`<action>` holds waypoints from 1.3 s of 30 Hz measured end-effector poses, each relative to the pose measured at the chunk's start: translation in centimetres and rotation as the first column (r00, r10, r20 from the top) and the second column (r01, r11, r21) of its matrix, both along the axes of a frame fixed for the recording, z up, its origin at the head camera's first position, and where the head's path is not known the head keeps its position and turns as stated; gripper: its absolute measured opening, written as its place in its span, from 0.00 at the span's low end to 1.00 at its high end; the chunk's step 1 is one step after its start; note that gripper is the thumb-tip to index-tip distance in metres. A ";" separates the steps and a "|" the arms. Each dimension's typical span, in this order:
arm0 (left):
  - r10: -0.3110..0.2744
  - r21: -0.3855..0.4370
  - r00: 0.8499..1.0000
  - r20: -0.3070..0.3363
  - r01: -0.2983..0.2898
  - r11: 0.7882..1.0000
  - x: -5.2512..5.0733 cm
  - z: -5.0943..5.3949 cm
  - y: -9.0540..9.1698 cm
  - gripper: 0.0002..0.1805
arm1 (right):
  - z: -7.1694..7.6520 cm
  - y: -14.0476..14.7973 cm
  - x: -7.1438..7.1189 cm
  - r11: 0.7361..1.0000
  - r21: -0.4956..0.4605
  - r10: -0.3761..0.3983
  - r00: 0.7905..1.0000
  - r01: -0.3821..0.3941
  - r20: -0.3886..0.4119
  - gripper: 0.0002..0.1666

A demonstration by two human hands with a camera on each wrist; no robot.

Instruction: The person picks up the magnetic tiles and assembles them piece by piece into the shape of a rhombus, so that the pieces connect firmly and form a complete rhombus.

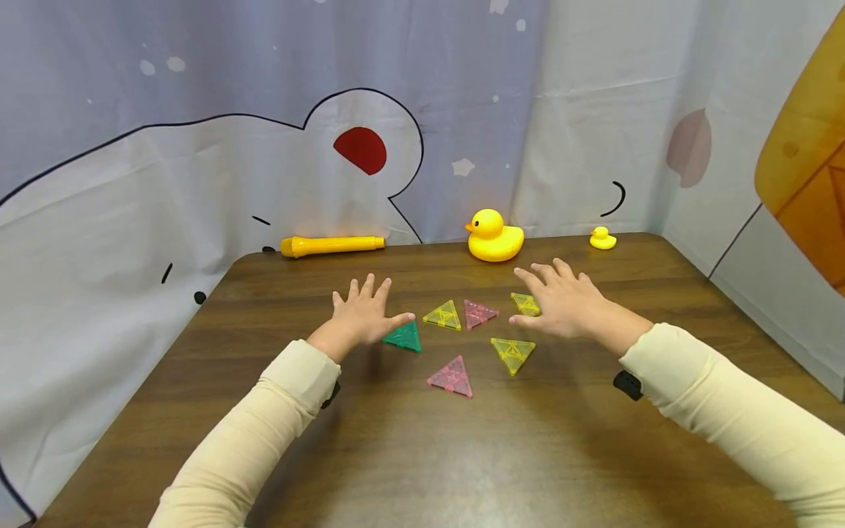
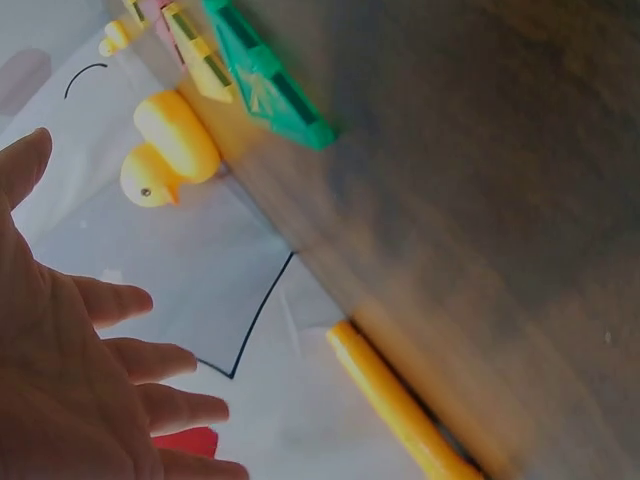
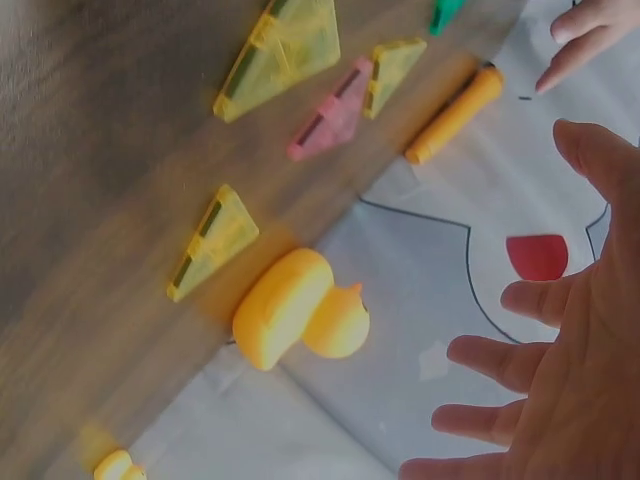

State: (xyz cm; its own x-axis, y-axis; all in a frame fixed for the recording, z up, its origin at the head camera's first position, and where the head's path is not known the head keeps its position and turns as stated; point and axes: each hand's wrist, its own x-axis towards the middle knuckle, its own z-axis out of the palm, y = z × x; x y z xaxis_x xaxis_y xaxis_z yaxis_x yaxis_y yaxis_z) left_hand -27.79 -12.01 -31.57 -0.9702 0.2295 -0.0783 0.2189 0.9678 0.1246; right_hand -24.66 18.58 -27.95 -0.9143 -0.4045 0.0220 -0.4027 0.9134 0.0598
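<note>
Several translucent triangular magnetic tiles lie flat and apart on the wooden table. My left hand (image 1: pixel 361 317), fingers spread, hovers by the green tile (image 1: pixel 404 337) and partly covers it in the head view. With fingers spread too, my right hand (image 1: pixel 562 302) is over the right side of the group, hiding part of a yellow tile (image 1: pixel 524 303). Between the hands lie another yellow tile (image 1: pixel 443 315), a pink tile (image 1: pixel 479 314), a nearer yellow tile (image 1: pixel 513 354) and a nearer pink tile (image 1: pixel 452 377). Neither hand holds anything.
Along the table's back edge are a yellow toy microphone (image 1: pixel 332 246), a large yellow rubber duck (image 1: pixel 494 236) and a small duck (image 1: pixel 602 238). A printed curtain (image 1: pixel 462 95) hangs right behind the table (image 1: pixel 422 455) and along its sides.
</note>
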 end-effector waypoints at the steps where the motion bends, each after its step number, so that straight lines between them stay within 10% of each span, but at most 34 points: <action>1: 0.001 0.000 1.000 0.009 -0.001 1.000 0.0 -0.2 0.1 0.49 | -0.2 -0.1 0.1 1.000 -0.004 0.004 1.000 -0.004 0.004 0.50; 21: 0.063 -0.048 0.988 0.144 -0.056 0.997 -0.9 -2.9 2.6 0.44 | -3.6 -2.7 0.7 0.996 -0.008 0.088 0.995 -0.088 0.055 0.50; 39: 0.145 -0.082 0.976 0.164 -0.133 0.988 -1.5 -3.1 3.6 0.25 | -6.4 -6.2 1.7 0.970 0.130 0.190 0.974 -0.206 0.122 0.42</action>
State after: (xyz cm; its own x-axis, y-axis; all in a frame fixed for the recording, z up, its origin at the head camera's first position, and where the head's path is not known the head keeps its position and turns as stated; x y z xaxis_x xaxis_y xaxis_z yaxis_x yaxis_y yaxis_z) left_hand -29.27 -8.42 -34.67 -0.9634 0.0814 -0.2552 0.0631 0.9949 0.0792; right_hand -22.99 12.40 -34.32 -0.8095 -0.5696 -0.1423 -0.5857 0.8003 0.1285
